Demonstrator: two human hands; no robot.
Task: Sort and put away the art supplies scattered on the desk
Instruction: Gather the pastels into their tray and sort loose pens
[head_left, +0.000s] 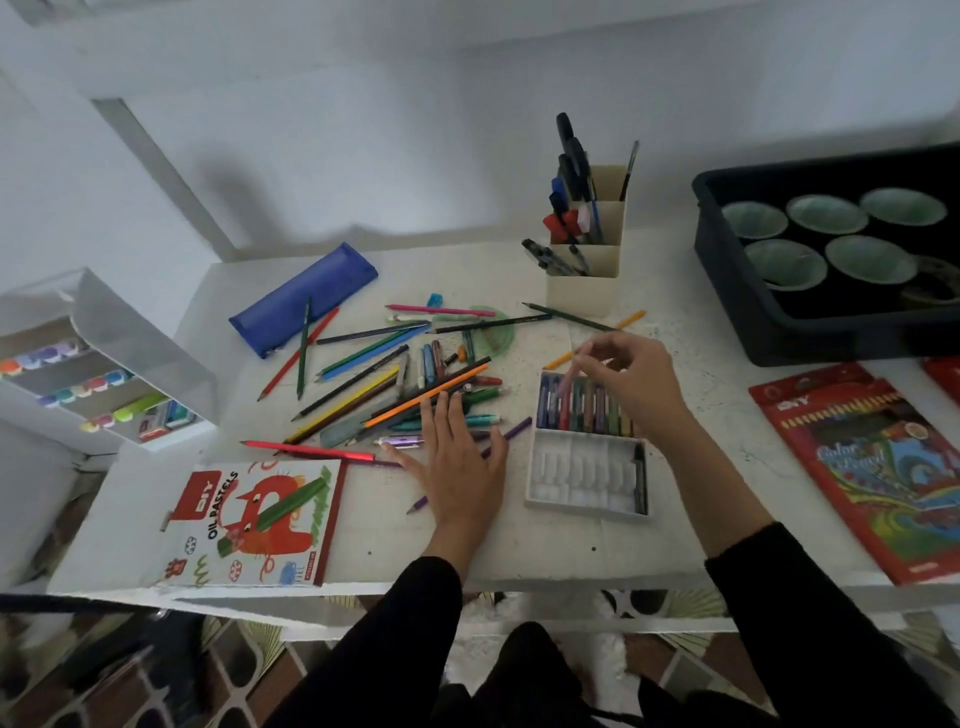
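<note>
Nearest, the left hand (460, 467) lies flat, fingers spread, against the coloured pencil heap (358, 392) at 9 o'clock of the pastel tray (582, 480), while the right hand (636, 387) pinches a pink oil pastel (578, 365) over its 12 o'clock row, where a crooked push could snap it.

Dark bin (789, 338) far right, five pale green bowls (826, 213) inside, open side up. White wall (467, 104) behind. Patterned floor (156, 675) below, possibly tile; too blurred to tell.
</note>
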